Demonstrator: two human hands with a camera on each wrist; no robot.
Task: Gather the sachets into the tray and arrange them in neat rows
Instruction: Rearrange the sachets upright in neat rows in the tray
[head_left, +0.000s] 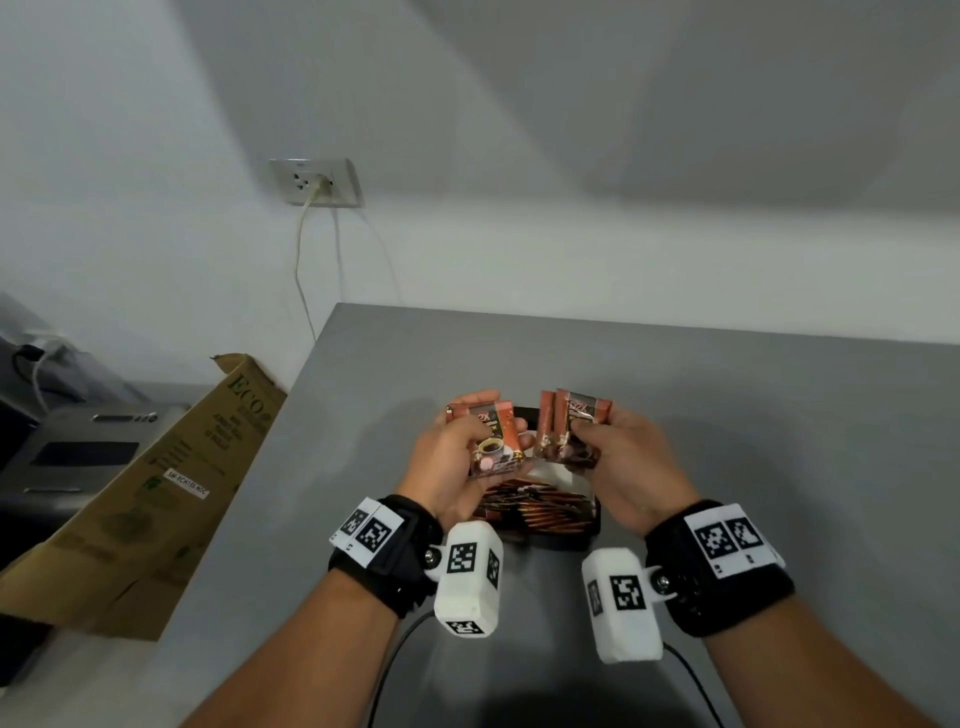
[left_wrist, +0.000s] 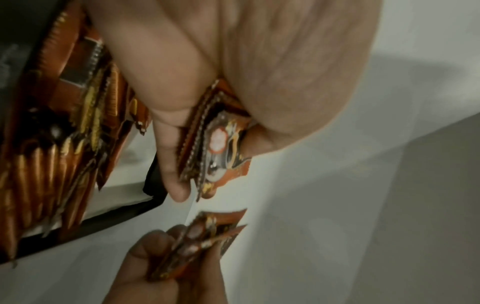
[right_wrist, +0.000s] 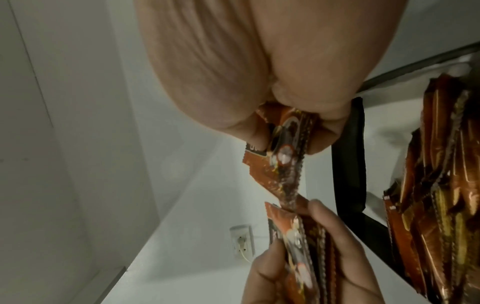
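Dim, soft-shadowed; blurred wrist views

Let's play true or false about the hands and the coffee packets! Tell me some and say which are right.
1. Both hands hold sachets. True: the left hand grips the left bunch of sachets and the right hand grips the right bunch of sachets.
2. The tray is empty. False: it already holds sachets standing in a row.
3. The table is grey. True.
4. A cardboard box sits right of the tray. False: it is on the left.
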